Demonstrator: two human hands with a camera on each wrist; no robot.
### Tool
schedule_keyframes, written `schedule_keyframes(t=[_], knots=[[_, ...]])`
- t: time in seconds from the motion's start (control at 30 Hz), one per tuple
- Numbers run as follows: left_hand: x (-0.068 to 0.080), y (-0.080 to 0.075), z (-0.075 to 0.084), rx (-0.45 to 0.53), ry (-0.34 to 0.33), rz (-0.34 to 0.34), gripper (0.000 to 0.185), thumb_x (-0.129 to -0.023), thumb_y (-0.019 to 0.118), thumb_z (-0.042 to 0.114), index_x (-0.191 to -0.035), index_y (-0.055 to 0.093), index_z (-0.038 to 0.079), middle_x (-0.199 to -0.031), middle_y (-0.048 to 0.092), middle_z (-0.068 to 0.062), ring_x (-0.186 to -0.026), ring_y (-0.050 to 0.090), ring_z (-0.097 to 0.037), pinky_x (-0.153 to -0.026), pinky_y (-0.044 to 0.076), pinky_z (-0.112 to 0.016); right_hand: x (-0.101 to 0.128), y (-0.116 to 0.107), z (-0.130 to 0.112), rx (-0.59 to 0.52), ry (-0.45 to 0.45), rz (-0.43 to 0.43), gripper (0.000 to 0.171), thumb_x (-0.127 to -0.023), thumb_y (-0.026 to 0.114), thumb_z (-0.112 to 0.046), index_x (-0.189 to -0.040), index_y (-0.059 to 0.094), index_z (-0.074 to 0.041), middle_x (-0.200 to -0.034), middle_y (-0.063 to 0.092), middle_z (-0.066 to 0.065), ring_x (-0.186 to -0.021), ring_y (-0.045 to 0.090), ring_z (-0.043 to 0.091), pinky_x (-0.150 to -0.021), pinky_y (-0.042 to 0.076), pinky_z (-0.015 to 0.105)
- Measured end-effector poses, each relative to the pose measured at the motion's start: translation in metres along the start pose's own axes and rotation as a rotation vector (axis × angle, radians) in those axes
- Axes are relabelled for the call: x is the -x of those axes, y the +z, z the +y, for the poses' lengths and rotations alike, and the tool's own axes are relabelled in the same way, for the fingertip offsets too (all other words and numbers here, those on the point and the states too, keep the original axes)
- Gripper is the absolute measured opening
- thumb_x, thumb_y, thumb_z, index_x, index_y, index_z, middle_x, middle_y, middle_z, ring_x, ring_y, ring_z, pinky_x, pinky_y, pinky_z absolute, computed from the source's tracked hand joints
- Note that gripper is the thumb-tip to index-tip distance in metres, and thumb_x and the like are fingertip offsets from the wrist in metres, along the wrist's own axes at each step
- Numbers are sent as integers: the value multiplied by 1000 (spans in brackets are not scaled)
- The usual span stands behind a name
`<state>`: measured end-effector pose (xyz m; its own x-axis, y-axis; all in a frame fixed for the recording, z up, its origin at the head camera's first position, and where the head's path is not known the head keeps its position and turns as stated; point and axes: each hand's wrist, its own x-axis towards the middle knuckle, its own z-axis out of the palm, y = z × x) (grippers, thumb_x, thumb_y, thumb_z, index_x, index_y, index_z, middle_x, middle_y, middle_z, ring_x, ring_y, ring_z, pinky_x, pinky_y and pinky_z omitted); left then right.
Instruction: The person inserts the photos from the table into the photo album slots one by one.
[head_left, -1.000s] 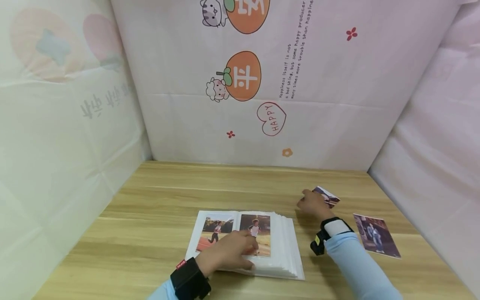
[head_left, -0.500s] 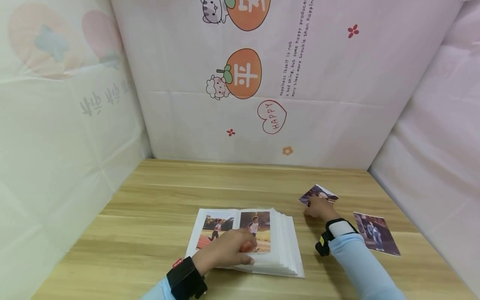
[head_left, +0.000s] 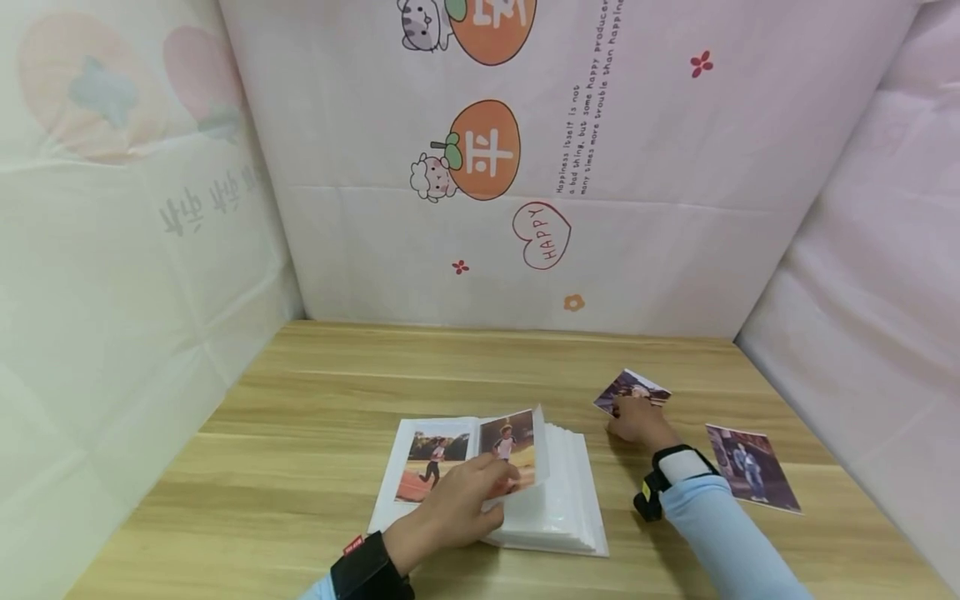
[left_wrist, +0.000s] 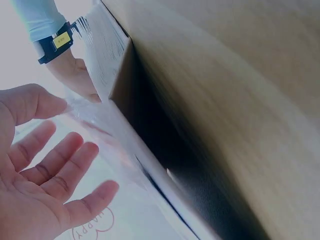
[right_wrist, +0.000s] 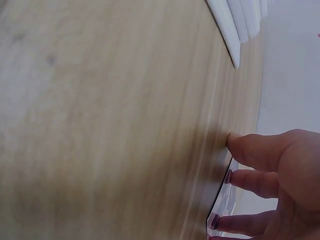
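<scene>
An open photo album [head_left: 558,533] lies on the table with its pocket pages fanned at the right. My left hand [head_left: 453,500] is over it and holds a photo-filled page [head_left: 528,450] whose right edge is raised. In the left wrist view, my thumb [left_wrist: 50,105] is at the clear sleeve and the other fingers are spread. Another photo [head_left: 435,467] sits on the left side. At the right, my right hand [head_left: 641,421] touches the near edge of a loose photo [head_left: 622,387]. In the right wrist view, fairly straight fingers [right_wrist: 255,182] rest on it, thumb at its corner.
A second loose photo [head_left: 752,468] lies on the wooden table [head_left: 375,367] to the right of my right forearm. Pale printed cloth [head_left: 337,267] stands as walls at the back and both sides.
My left hand has raised the right edge of the album page, which lay flat before. My right hand has moved from the loose photo's left side to its near edge, uncovering more of it.
</scene>
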<state>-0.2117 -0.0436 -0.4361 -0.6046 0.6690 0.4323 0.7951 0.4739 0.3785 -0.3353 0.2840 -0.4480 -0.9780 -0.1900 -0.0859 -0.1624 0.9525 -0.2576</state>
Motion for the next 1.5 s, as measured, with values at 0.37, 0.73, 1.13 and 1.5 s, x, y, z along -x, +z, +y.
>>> schedule_keyframes(t=[0.37,0.73,1.13,1.5], knots=[[-1,4,7,31,-42,32,47,-70,60,0,-116,53,4,-93,54,-1,-77,52,-9,-64,40,-14,1,1,-1,9,12,-12,43,-86,56,-18,-117,53,11,-112,55,30,-105,49,47,-86,36,58],[-1,-9,21,53,-62,306,55,-67,58,-9,-121,49,-1,-86,51,-2,-66,47,-5,-55,39,-14,1,4,1,6,20,-11,44,-88,56,-20,-119,52,11,-114,54,30,-108,47,49,-90,31,62],[2,-26,25,-33,-82,401,55,-64,58,-10,-117,53,2,-88,52,-7,-68,52,-12,-53,42,-20,1,4,1,-4,7,-6,44,-88,55,-19,-119,51,12,-115,53,31,-112,41,52,-92,25,64],[28,-48,18,-216,-428,305,58,-57,57,-20,-111,57,1,-100,39,-20,-45,31,-6,-37,27,-17,-1,6,4,-6,3,11,44,-87,56,-19,-118,52,12,-114,54,31,-110,42,52,-92,27,64]])
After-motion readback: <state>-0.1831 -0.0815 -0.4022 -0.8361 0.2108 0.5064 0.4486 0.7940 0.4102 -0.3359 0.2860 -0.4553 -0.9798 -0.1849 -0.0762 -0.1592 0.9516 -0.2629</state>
